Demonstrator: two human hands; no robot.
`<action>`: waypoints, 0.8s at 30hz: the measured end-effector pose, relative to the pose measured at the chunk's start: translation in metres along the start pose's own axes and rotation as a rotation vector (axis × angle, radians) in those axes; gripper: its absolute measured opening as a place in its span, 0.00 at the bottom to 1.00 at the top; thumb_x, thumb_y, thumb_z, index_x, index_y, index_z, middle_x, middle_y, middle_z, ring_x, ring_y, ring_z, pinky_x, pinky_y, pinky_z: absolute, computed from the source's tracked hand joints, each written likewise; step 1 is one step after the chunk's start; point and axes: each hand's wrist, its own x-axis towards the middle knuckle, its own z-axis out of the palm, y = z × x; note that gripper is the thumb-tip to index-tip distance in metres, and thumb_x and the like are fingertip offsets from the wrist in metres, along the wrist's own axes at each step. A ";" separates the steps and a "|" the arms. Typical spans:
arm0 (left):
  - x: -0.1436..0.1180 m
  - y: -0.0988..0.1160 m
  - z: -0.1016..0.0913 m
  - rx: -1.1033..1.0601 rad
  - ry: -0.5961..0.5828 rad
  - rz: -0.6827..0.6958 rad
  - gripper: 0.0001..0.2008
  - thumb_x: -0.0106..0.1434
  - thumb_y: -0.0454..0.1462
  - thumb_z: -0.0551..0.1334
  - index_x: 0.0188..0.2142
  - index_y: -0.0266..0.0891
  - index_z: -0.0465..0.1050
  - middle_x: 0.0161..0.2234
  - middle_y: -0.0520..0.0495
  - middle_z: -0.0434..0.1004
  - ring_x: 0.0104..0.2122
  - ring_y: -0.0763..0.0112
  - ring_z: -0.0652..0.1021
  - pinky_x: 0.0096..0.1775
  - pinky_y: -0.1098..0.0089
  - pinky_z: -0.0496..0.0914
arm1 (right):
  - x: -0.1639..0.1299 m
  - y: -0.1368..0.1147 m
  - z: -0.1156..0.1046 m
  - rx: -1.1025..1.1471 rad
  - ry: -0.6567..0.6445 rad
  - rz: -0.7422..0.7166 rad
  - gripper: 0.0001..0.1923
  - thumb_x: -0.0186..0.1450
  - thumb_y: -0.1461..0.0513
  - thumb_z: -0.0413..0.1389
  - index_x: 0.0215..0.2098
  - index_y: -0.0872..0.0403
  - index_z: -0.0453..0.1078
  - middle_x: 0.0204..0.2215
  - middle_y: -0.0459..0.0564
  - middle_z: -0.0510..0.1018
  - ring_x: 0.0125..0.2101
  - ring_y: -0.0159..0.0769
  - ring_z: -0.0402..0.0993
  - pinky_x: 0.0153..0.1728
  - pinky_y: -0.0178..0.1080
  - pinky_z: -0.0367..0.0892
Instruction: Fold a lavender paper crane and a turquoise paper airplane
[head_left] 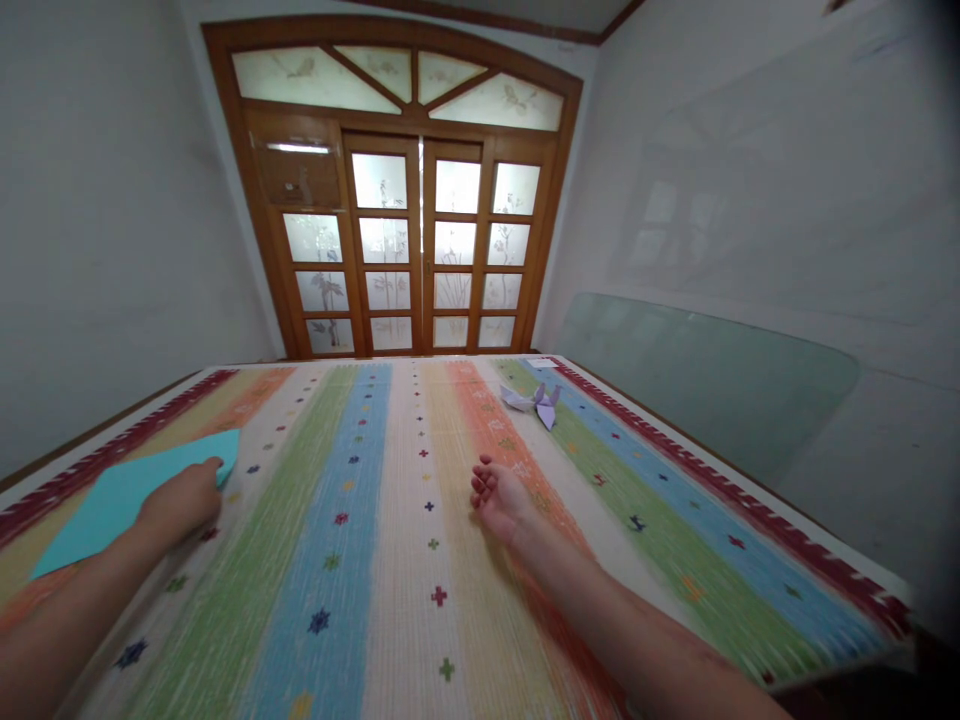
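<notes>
Pinching with the left hand (182, 495) the right end of a turquoise sheet (105, 508), at the left side of the cloth-covered surface (405, 610), with thumb and fingers brought together on the edge. Holding the right hand (501, 500) loosely curled, with nothing visible in it, right of the middle and well apart from the sheet; cannot tell whether resting on the surface or just above. Looks like plain paper: probably very light, thin, more springy than limp, quick to crease, not especially slippery. Likely to bend at the pinch and sag if lifted by one end alone. Best taken by opposite edges or corners, between thumb and fingertips, with mild pressure, to avoid stray dents; free for a second hold at the near-left corner or along the far edge. Beyond the right hand, note also folded purple paper (546, 405), apart from both hands and likely easy to crush.
</notes>
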 end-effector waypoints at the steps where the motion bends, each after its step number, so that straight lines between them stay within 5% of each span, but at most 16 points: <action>1: -0.002 0.001 -0.004 0.020 -0.009 -0.004 0.13 0.58 0.28 0.57 0.42 0.32 0.72 0.39 0.39 0.79 0.37 0.60 0.76 0.38 0.69 0.64 | 0.001 0.002 0.000 0.002 -0.020 0.034 0.17 0.55 0.67 0.56 0.42 0.49 0.64 0.25 0.42 0.71 0.23 0.32 0.68 0.23 0.33 0.58; 4: -0.006 0.014 -0.016 0.071 -0.021 -0.018 0.09 0.62 0.32 0.55 0.36 0.32 0.74 0.38 0.37 0.78 0.37 0.54 0.76 0.35 0.65 0.65 | 0.002 0.006 0.002 0.003 -0.111 0.116 0.15 0.56 0.68 0.57 0.41 0.51 0.65 0.26 0.44 0.73 0.24 0.31 0.71 0.24 0.33 0.61; 7: -0.011 0.051 -0.026 0.073 0.000 0.056 0.14 0.67 0.36 0.51 0.38 0.36 0.75 0.38 0.40 0.79 0.39 0.53 0.77 0.36 0.66 0.65 | -0.002 0.009 0.006 0.007 -0.215 0.156 0.13 0.59 0.66 0.59 0.42 0.52 0.66 0.30 0.47 0.75 0.28 0.32 0.74 0.30 0.35 0.67; 12: -0.059 0.159 -0.026 0.000 -0.005 0.350 0.14 0.69 0.39 0.52 0.43 0.43 0.76 0.44 0.44 0.78 0.45 0.59 0.76 0.40 0.67 0.66 | -0.009 0.011 0.010 0.001 -0.333 0.217 0.17 0.62 0.59 0.62 0.49 0.50 0.66 0.37 0.51 0.76 0.35 0.38 0.78 0.42 0.43 0.73; 18: -0.151 0.275 -0.034 -0.055 -0.134 0.843 0.10 0.68 0.31 0.54 0.41 0.40 0.74 0.38 0.41 0.76 0.39 0.59 0.77 0.37 0.64 0.69 | -0.012 0.012 0.005 -0.142 -0.398 0.168 0.29 0.62 0.52 0.63 0.58 0.48 0.63 0.40 0.51 0.78 0.38 0.42 0.77 0.39 0.44 0.73; 21: -0.180 0.296 -0.042 -0.069 -0.219 0.937 0.09 0.68 0.34 0.55 0.44 0.41 0.73 0.38 0.40 0.77 0.37 0.57 0.78 0.35 0.60 0.71 | -0.011 0.013 0.000 -0.331 -0.361 -0.065 0.39 0.56 0.60 0.66 0.63 0.44 0.59 0.44 0.48 0.78 0.40 0.40 0.76 0.42 0.42 0.71; 24: -0.209 0.279 -0.038 -0.112 -0.184 0.993 0.17 0.63 0.48 0.64 0.48 0.46 0.73 0.40 0.39 0.76 0.38 0.51 0.78 0.31 0.56 0.73 | -0.008 0.013 -0.005 -0.527 -0.326 -0.235 0.45 0.52 0.68 0.64 0.66 0.44 0.57 0.48 0.48 0.77 0.40 0.40 0.74 0.42 0.41 0.70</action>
